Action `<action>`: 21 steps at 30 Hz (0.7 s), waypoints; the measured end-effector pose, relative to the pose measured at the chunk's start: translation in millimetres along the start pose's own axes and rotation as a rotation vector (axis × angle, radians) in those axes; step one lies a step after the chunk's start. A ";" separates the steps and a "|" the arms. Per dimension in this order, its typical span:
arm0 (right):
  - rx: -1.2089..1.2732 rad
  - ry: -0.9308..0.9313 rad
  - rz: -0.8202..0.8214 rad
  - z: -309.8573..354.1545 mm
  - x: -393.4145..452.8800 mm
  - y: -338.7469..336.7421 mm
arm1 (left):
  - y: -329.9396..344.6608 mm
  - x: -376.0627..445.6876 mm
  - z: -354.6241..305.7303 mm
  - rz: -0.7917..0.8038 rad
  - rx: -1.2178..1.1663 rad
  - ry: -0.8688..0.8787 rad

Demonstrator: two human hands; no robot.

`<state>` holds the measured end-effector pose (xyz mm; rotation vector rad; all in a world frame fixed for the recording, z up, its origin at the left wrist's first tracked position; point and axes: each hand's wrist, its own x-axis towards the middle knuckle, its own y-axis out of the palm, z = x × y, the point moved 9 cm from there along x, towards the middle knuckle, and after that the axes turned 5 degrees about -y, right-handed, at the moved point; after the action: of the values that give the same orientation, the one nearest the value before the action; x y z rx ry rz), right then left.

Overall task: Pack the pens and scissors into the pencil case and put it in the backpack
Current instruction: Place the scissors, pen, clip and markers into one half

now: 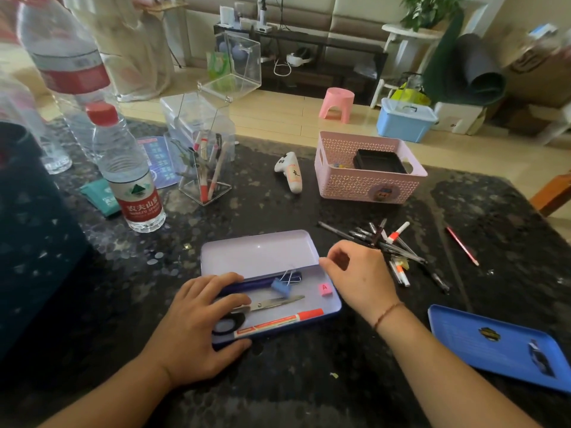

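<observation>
Pencil case (335, 304) lies open on the worktop right under my two hands, its pale lid (259, 251) hinged back on the far side. It looks like a thin metal tin: stiff, light, smooth-walled, so I judge it will slide on the polished stone unless I pin it. My left hand (197, 322) does that, its grip flat and spread over the near-left end of the tray, holding nothing, fingers partly over the scissors (278, 302), whose dark loop handles sit under my palm. A red-capped marker (281, 322) lies along the near wall, with a blue binder clip (281, 287) and a pink eraser (324, 289) farther in. My right hand (360, 273) hovers at the lid's right corner, its grip narrow, thumb and forefinger close together, empty. Beyond that hand the loose pens (398, 245) lie in a heap: thin, hard, prone to roll, best gathered by their barrels in a bunch. To carry the closed tin I would clamp it across its long sides.
</observation>
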<state>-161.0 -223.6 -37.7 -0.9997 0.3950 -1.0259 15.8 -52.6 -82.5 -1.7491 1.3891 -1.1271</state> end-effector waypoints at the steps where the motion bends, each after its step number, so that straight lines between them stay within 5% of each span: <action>1: 0.010 0.003 -0.026 -1.3 0.6 -0.8 | -0.4 0.2 -0.3 -0.001 -0.001 0.001; 13: -0.315 -0.888 0.378 95.5 -31.6 75.6 | 0.0 0.8 0.7 0.007 -0.013 -0.010; 21: -0.257 -0.966 0.343 102.2 -28.2 73.5 | -0.4 1.8 -0.2 0.006 -0.020 -0.010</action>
<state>-66.0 -137.3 -50.6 -1.4677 -0.1150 -0.1115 16.0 -54.2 -81.7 -1.7613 1.4035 -1.1030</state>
